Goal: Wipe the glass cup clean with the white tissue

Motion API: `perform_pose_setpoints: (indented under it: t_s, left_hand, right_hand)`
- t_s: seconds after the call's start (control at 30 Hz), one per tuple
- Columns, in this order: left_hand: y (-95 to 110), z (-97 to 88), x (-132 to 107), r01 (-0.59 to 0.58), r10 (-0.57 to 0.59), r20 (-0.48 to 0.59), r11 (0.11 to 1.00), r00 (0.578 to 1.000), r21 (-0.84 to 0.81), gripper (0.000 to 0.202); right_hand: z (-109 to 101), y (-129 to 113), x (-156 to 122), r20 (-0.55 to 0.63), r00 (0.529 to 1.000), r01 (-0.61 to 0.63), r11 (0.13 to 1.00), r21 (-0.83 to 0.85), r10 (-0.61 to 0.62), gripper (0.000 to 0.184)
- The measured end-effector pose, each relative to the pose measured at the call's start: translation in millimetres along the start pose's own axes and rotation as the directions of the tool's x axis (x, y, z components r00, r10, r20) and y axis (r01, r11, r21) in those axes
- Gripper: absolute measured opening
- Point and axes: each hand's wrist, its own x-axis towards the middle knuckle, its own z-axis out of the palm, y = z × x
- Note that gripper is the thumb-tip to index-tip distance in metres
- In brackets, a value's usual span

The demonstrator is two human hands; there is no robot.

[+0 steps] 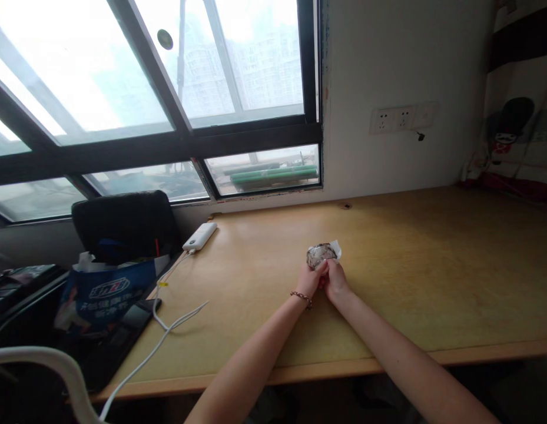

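Note:
Both hands meet over the middle of the wooden table, around a small clear plastic packet [321,254] with something brown and whitish inside. A white flap sticks out at the packet's upper right. My left hand [308,279], with a beaded bracelet at its wrist, is closed on the packet's lower left side. Beside it, my right hand [337,280] grips the lower right side, the two thumbs close together on top. The undersides of the fingers are mostly hidden, and what the packet contains is too small to make out.
On the table's [264,330] left edge lies a white power bank [200,237] with a white cable [167,330] trailing forward. A black chair [127,224] holding a blue bag [109,294] stands left. Wall sockets [393,118] are behind, a curtain [520,141] at right.

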Motion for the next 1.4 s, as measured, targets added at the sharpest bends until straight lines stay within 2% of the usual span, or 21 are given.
perform_pose_setpoints:
  t_s: [0.07, 0.13, 0.17, 0.23, 0.3, 0.33, 0.4, 0.47, 0.57, 0.63, 0.73, 0.8, 0.87, 0.93, 1.0, 1.1, 1.17, 1.23, 1.3, 1.37, 1.4]
  left_hand:
    - [0, -7.2, 4, 0.035, -0.038, -0.069, 0.999, 0.997, -0.04, 0.025]
    - [1, -15.2, 8, 0.048, -0.057, -0.121, 0.996, 0.991, -0.081, 0.025]
    - [1, -18.8, 9, 0.052, -0.065, -0.134, 0.993, 0.989, -0.102, 0.024]
    - [3, -24.3, 11, 0.059, -0.078, -0.133, 0.988, 0.988, -0.139, 0.022]
    - [4, -27.2, 11, 0.068, -0.085, -0.105, 0.985, 0.991, -0.156, 0.018]
    - [4, -27.9, 11, 0.068, -0.081, -0.084, 0.986, 0.993, -0.15, 0.015]
    - [3, -28.4, 10, 0.05, -0.057, -0.05, 0.991, 0.997, -0.122, 0.011]
    - [2, -28.6, 9, 0.019, -0.024, -0.052, 0.994, 0.998, -0.103, 0.009]
    - [1, -29.2, 9, -0.015, 0.001, -0.112, 0.992, 0.994, -0.124, 0.011]
    - [0, -29.6, 10, -0.054, 0.031, -0.146, 0.987, 0.989, -0.154, 0.014]
    - [0, -29.4, 11, -0.134, 0.104, -0.158, 0.973, 0.982, -0.19, 0.021]
    - [0, -28.3, 11, -0.146, 0.123, -0.136, 0.974, 0.983, -0.173, 0.025]
    - [-1, -27.0, 10, -0.131, 0.121, -0.094, 0.986, 0.988, -0.103, 0.028]
    - [0, -26.7, 10, -0.14, 0.141, -0.052, 0.99, 0.989, 0.01, 0.03]
    - [2, -28.5, 10, -0.17, 0.178, -0.038, 0.973, 0.983, 0.156, 0.026]
    - [8, -35.0, 9, -0.226, 0.289, -0.084, 0.872, 0.954, 0.435, 0.017]
    - [14, -40.0, 6, -0.287, 0.432, -0.088, 0.725, 0.898, 0.626, 0.018]
    - [21, -44.4, 0, -0.351, 0.55, -0.014, 0.552, 0.835, 0.756, 0.016]
    - [26, -47.8, -6, -0.4, 0.586, 0.086, 0.431, 0.805, 0.809, 0.013]
    - [30, -50.2, -9, -0.421, 0.584, 0.126, 0.403, 0.802, 0.813, 0.011]
    - [30, -50.8, -10, -0.415, 0.58, 0.109, 0.427, 0.807, 0.803, 0.011]
  right_hand:
    - [3, -3, -3, 0.027, 0.998, 0.051, 0.994, -0.095, -0.048, 0.019]
    - [5, -10, -6, 0.067, 0.975, 0.224, 0.943, -0.245, -0.214, 0.024]
    - [5, -15, -7, 0.09, 0.945, 0.325, 0.883, -0.338, -0.313, 0.03]
    - [3, -27, -9, 0.148, 0.86, 0.489, 0.709, -0.508, -0.488, 0.038]
    - [0, -37, -10, 0.24, 0.792, 0.575, 0.553, -0.603, -0.561, 0.035]
    - [-2, -41, -9, 0.281, 0.782, 0.59, 0.516, -0.621, -0.557, 0.033]
    - [-6, -45, -8, 0.32, 0.797, 0.586, 0.531, -0.613, -0.512, 0.03]
    - [-8, -45, -6, 0.304, 0.831, 0.552, 0.622, -0.555, -0.466, 0.034]
    - [-7, -41, -2, 0.23, 0.879, 0.477, 0.745, -0.466, -0.418, 0.05]
    - [-6, -38, -1, 0.21, 0.899, 0.438, 0.778, -0.45, -0.385, 0.05]
    - [-5, -35, 0, 0.241, 0.916, 0.397, 0.819, -0.415, -0.321, 0.05]
    - [-6, -35, -1, 0.235, 0.924, 0.375, 0.828, -0.416, -0.301, 0.052]
    - [-8, -35, -3, 0.198, 0.93, 0.368, 0.803, -0.468, -0.311, 0.049]
    - [-8, -36, -5, 0.165, 0.924, 0.378, 0.757, -0.533, -0.345, 0.044]
    - [-7, -37, -7, 0.183, 0.911, 0.404, 0.707, -0.58, -0.37, 0.037]
    - [-6, -40, -11, 0.225, 0.897, 0.433, 0.65, -0.625, -0.381, 0.028]
    - [-6, -41, -13, 0.242, 0.896, 0.433, 0.605, -0.669, -0.373, 0.023]
    - [-6, -42, -15, 0.283, 0.889, 0.447, 0.552, -0.704, -0.359, 0.019]
    - [-6, -42, -17, 0.328, 0.876, 0.476, 0.524, -0.706, -0.353, 0.019]
    - [-6, -41, -18, 0.362, 0.855, 0.513, 0.516, -0.686, -0.371, 0.024]
    - [-6, -41, -19, 0.376, 0.841, 0.536, 0.505, -0.677, -0.388, 0.027]
